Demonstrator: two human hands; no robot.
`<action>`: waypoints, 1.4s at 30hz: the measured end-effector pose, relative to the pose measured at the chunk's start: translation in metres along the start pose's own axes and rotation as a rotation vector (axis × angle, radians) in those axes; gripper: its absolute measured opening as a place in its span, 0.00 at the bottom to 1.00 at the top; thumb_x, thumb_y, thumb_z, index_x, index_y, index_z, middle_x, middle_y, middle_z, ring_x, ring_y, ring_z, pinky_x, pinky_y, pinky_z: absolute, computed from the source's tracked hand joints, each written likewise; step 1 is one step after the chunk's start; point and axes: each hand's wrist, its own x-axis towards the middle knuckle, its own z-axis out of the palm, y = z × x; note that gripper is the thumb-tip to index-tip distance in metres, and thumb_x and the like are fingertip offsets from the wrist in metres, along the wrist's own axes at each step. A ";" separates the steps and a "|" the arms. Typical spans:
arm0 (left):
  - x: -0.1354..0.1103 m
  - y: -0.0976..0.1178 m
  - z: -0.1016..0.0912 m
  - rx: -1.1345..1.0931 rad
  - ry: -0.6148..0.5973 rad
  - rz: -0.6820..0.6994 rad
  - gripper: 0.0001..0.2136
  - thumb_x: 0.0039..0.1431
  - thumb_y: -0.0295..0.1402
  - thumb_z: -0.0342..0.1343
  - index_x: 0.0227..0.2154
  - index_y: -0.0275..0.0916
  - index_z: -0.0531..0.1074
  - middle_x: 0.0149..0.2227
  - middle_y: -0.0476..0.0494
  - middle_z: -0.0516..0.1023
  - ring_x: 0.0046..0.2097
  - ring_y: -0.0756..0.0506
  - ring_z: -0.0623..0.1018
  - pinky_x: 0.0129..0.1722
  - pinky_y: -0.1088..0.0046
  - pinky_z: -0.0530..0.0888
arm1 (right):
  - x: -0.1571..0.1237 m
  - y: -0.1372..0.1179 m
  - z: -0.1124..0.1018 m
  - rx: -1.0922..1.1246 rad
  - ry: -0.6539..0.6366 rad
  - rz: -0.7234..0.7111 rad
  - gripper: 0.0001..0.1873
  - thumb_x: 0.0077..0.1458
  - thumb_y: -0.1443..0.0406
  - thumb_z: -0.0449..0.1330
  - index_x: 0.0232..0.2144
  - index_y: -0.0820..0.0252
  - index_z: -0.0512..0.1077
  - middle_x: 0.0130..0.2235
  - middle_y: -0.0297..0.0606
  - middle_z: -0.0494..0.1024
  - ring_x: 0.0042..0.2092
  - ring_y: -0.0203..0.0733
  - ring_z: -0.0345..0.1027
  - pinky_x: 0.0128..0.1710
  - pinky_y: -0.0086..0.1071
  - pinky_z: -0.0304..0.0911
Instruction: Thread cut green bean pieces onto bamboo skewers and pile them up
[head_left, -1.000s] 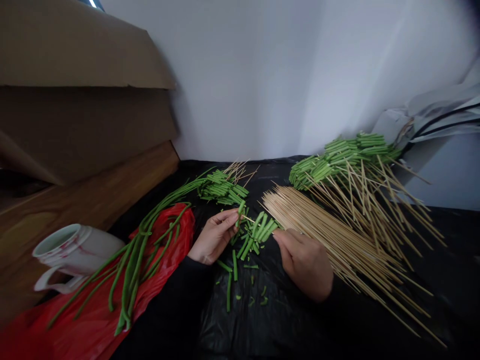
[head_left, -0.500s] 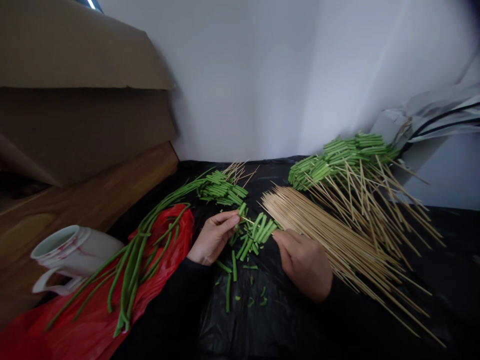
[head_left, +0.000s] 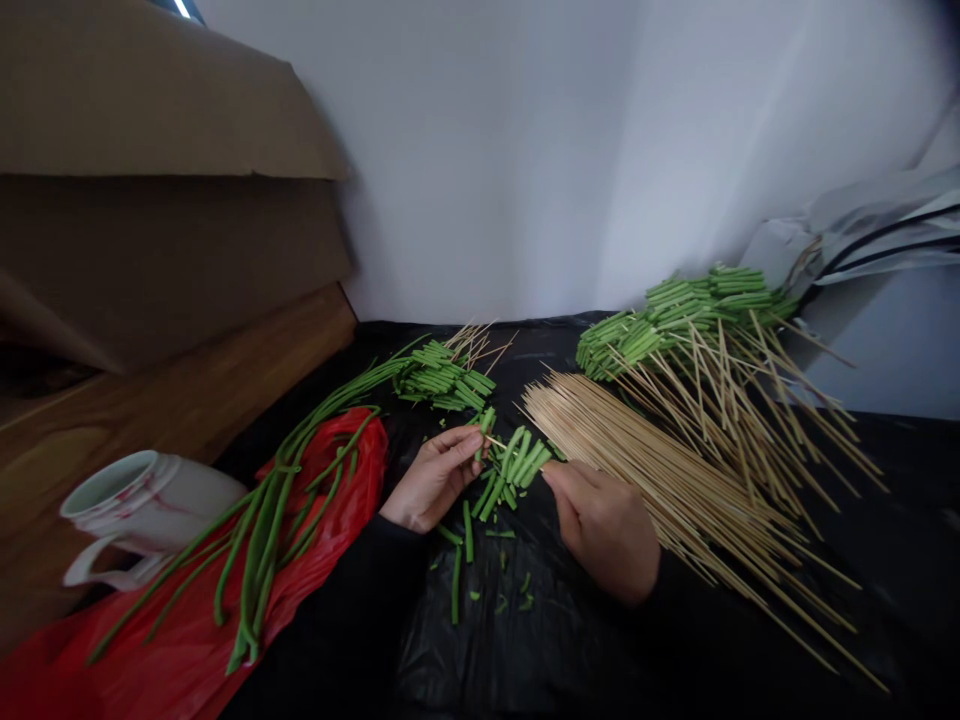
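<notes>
My left hand [head_left: 435,478] pinches a short green bean piece [head_left: 486,422] at the tip of a thin bamboo skewer [head_left: 498,442]. My right hand [head_left: 600,525] is closed round the other end of that skewer, which carries several bean pieces [head_left: 523,460] side by side. Loose cut bean pieces [head_left: 466,530] lie on the black plastic sheet [head_left: 525,640] between and below my hands.
A bundle of bare skewers [head_left: 660,470] fans out to the right. Finished bean skewers [head_left: 675,315] are piled at the back right and a smaller pile [head_left: 442,378] behind my left hand. Long uncut beans [head_left: 270,510] lie on a red bag [head_left: 187,640]; a white jug [head_left: 142,505] stands at left.
My left hand has shifted slightly along the skewer tip with the bean piece; my right hand stays almost still.
</notes>
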 end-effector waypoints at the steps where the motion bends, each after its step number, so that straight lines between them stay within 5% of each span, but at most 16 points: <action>1: 0.000 0.000 0.000 -0.001 0.009 0.000 0.10 0.42 0.27 0.69 0.31 0.35 0.79 0.29 0.47 0.78 0.31 0.53 0.75 0.30 0.80 0.71 | 0.000 0.000 0.000 0.003 -0.005 0.002 0.13 0.59 0.72 0.48 0.35 0.59 0.72 0.28 0.35 0.74 0.29 0.36 0.65 0.30 0.31 0.51; 35: -0.003 -0.010 0.012 0.182 -0.022 0.009 0.10 0.39 0.32 0.70 0.25 0.34 0.78 0.31 0.47 0.76 0.31 0.53 0.71 0.34 0.77 0.68 | -0.001 -0.005 0.002 0.010 -0.019 0.006 0.14 0.59 0.72 0.47 0.36 0.60 0.73 0.28 0.35 0.73 0.29 0.35 0.64 0.30 0.30 0.51; 38: -0.002 -0.003 0.009 0.354 -0.035 0.091 0.11 0.43 0.36 0.69 0.27 0.35 0.78 0.28 0.48 0.75 0.28 0.53 0.69 0.32 0.76 0.66 | 0.002 -0.001 -0.001 -0.012 0.010 0.012 0.14 0.59 0.72 0.48 0.36 0.60 0.73 0.28 0.35 0.74 0.29 0.36 0.65 0.29 0.30 0.52; 42: 0.000 0.007 -0.008 0.849 -0.007 0.244 0.13 0.45 0.42 0.65 0.23 0.36 0.75 0.23 0.48 0.73 0.26 0.51 0.68 0.27 0.75 0.62 | 0.006 0.007 -0.005 -0.026 0.083 0.036 0.13 0.59 0.72 0.48 0.35 0.60 0.73 0.29 0.37 0.75 0.32 0.36 0.68 0.30 0.29 0.55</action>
